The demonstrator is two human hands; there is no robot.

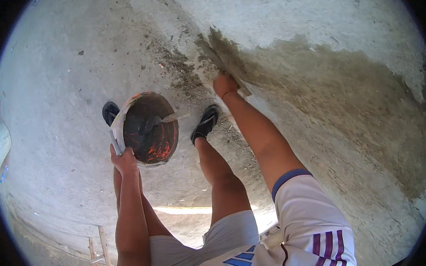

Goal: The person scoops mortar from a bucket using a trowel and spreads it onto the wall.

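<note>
My left hand (124, 161) is closed at the near left side of a round bucket (118, 126), where a pale grey bar-like piece (114, 142) sticks up beside the fingers. Dark grey residue and orange-red streaks coat the inside of the bucket. A tool with a mortar-crusted handle (170, 118) lies in it, its dark end toward the middle. Farther right, my right hand (225, 85) is closed on a long, flat plastering trowel (244, 89). The trowel is against the foot of the wall, along a damp brownish-grey patch (326, 79); my hand hides part of it.
A rough concrete wall (361, 14) rises on the right. Dark crumbs of mortar (181, 69) lie on the concrete floor (75, 73) along its foot. My sandalled feet stand either side of the bucket. A pale sack (0, 144) is at the far left, wooden poles (98, 252) at lower left.
</note>
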